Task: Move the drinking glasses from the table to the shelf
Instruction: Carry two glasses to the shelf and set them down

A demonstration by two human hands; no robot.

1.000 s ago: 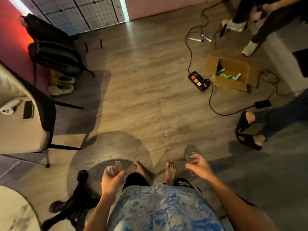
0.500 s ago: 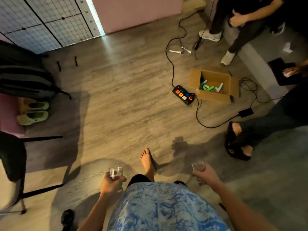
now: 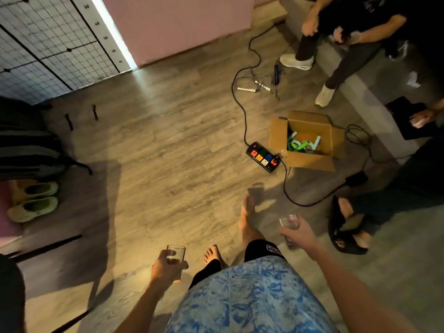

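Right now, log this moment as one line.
phase: carry | left hand: grips left glass | right hand: grips right glass | ahead: power strip, cardboard box

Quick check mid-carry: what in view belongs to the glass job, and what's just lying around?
Job: left-hand glass, gripped by left hand; right-hand glass, gripped by right hand.
Lying about: power strip, cardboard box, pale clogs, black cable, all on the floor.

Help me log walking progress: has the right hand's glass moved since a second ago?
Yes. The glass in the right hand has come forward, nearer the power strip.
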